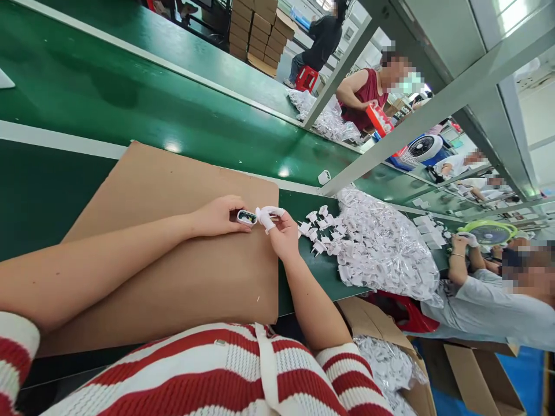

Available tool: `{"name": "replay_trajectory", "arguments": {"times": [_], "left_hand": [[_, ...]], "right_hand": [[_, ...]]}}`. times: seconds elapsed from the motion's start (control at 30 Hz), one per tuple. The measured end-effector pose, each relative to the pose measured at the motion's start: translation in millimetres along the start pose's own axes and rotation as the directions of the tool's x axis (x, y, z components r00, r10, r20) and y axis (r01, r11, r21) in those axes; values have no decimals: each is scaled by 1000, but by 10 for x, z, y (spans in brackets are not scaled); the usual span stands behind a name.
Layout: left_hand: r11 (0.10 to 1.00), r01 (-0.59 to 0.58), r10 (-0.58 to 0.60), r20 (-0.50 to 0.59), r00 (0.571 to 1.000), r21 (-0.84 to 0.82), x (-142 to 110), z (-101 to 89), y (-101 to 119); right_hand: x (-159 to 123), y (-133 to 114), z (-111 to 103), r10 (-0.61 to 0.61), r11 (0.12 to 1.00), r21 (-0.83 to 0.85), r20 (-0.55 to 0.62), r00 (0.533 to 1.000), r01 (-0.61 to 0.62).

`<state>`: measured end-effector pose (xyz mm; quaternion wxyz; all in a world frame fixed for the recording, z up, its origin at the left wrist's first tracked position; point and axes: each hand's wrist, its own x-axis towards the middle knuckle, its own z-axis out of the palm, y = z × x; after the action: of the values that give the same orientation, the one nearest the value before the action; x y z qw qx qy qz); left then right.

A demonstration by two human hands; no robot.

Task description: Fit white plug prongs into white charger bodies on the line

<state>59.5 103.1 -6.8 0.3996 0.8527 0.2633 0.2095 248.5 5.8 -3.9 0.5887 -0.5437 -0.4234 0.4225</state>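
My left hand (217, 216) is closed around a white charger housing (247, 217), held just above the cardboard sheet. The housing's open end faces right, and a green circuit board shows inside it. White covers wrap some fingertips of my right hand (281, 229). Its thumb and fingers pinch together close to the housing's open end, around a small white part (259, 214) that is partly hidden. To the right of this hand lie several loose white plug pieces with pins (321, 230) on the green table.
A brown cardboard sheet (182, 179) lies under my hands. A clear bag of white pieces (385, 242) spreads to the right, near a metal post (342, 176) and a white housing (324, 177). A co-worker in grey (477, 300) sits beyond the bag. Below stands an open carton (377, 320).
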Motion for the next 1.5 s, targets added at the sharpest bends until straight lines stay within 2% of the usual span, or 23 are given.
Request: {"name": "replay_trajectory", "arguments": {"times": [0.07, 0.17, 0.33, 0.43, 0.5, 0.6, 0.67, 0.8, 0.83, 0.93, 0.97, 1.03, 1.13, 1.3, 1.4, 1.5], "left_hand": [[999, -44, 44, 3, 999, -3, -17, -20, -3], [997, -76, 76, -48, 996, 1, -48, -26, 7], [996, 67, -57, -178, 982, 52, -55, 60, 56], [989, 149, -145, -220, 965, 4, -35, 110, 78], [989, 139, -144, -186, 972, -40, -32, 113, 69], [993, 60, -66, -54, 996, -104, -41, 82, 23], [996, 21, -21, 2, 1000, -87, -41, 61, -10], [995, 35, -25, -105, 994, 98, -20, 60, -48], [993, 40, -31, -88, 996, 108, -14, 68, -52], [999, 19, -21, 65, 998, 31, -13, 98, -41], [1000, 15, -14, 84, 996, -11, -18, 109, -29], [997, 18, -15, 49, 999, -69, -30, 121, 4], [998, 38, -38, -7, 999, -58, -34, 105, 56], [994, 49, -48, 15, 999, -93, -22, 55, 99], [994, 43, -41, 20, 999, -99, -20, 51, 102], [993, 45, -43, 20, 999, -106, -22, 52, 105]], "right_hand": [[-20, -20, 0, 23, 1000, -8, 25, 999, -23], [-38, -68, -42, 77, 996, 34, 72, 994, -80], [-32, -147, -114, 193, 961, 175, 128, 973, -213], [-15, -156, -114, 220, 947, 212, 123, 968, -242], [-6, -156, -103, 204, 951, 217, 100, 974, -221], [11, -164, -87, 148, 970, 184, 65, 987, -158], [27, -178, -82, 107, 984, 141, 26, 994, -109], [48, -192, -85, 43, 997, 68, -62, 997, -39], [47, -189, -87, 25, 999, 49, -69, 997, -21], [20, -170, -103, -65, 996, -67, -60, 996, 61], [4, -161, -112, -105, 987, -126, -52, 993, 98], [-28, -140, -129, -191, 952, -249, -30, 981, 177], [-64, -110, -140, -313, 859, -415, 41, 949, 301], [-99, -100, -80, -452, 621, -600, 252, 856, 505], [-104, -130, -26, -465, 478, -668, 358, 810, 570], [-100, -180, 8, -403, 396, -727, 412, 817, 562]]}}
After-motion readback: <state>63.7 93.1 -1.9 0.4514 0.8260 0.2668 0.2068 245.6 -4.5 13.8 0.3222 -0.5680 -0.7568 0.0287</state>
